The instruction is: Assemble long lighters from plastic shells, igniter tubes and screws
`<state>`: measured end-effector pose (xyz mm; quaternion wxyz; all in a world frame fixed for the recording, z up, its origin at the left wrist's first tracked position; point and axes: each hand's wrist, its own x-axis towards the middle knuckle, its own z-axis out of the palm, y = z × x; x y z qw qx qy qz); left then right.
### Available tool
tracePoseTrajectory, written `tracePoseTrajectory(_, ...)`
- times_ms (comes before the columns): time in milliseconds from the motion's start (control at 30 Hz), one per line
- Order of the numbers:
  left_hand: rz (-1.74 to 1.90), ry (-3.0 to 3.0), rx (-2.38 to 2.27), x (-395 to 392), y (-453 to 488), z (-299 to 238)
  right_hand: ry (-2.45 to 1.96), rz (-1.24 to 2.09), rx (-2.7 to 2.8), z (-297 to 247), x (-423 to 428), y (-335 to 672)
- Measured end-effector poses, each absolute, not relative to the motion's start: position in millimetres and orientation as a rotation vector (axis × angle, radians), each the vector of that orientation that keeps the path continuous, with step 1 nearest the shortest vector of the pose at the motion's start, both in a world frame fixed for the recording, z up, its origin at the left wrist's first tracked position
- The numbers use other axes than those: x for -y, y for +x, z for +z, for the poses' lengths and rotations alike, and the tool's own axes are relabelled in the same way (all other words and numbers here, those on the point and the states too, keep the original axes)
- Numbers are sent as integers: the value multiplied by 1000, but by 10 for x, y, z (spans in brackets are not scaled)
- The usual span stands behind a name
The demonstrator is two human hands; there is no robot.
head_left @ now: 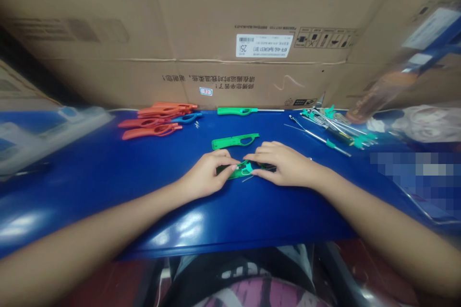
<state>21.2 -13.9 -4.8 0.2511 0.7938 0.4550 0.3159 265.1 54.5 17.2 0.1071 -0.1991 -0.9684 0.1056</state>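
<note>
A green plastic lighter casing [234, 171] is held on the blue worktop [108, 201], clamped from either end by the closed fingers of the left hand [207, 175] and the right hand [283, 163]. A second green casing [235, 141] lies just beyond, untouched, and a third green casing [236, 111] lies at the far edge. Orange casings [153, 120] are piled far left, and teal-tipped metal rods [334, 129] lie at right.

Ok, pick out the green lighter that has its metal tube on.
The green lighter lying farthest back: its thin metal tube sticks out to the right, while the green body in front of it has none.
</note>
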Motion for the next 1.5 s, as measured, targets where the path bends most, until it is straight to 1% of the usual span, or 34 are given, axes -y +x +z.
tracePoseTrajectory(533,874,2202,-1218,134,211,-56,-572,277,2863,169,-549,2642)
tracePoseTrajectory(767,831,2266,-1258,159,204,-75,-578,251,2858,182,-563,2660)
tracePoseTrajectory(933,871,2305,-1308,168,194,-96,-620,212,2856,178,-566,2658)
tracePoseTrajectory(1167,816,2451,-1303,191,181,-55,-657,236,2734,191,-658,2759)
tracePoseTrajectory(1233,769,2498,-1303,201,170,-33,-715,208,2666,227,-751,2846)
tracePoseTrajectory(1300,706,2540,-1299,212,159,-12,-816,97,2604,264,-883,2969)
tracePoseTrajectory(1433,580,2628,-1281,228,149,16,-1092,-121,2464,296,-1195,3287)
tracePoseTrajectory(1500,528,2662,-1271,230,150,23,-1249,-178,2395,296,-1334,3455)
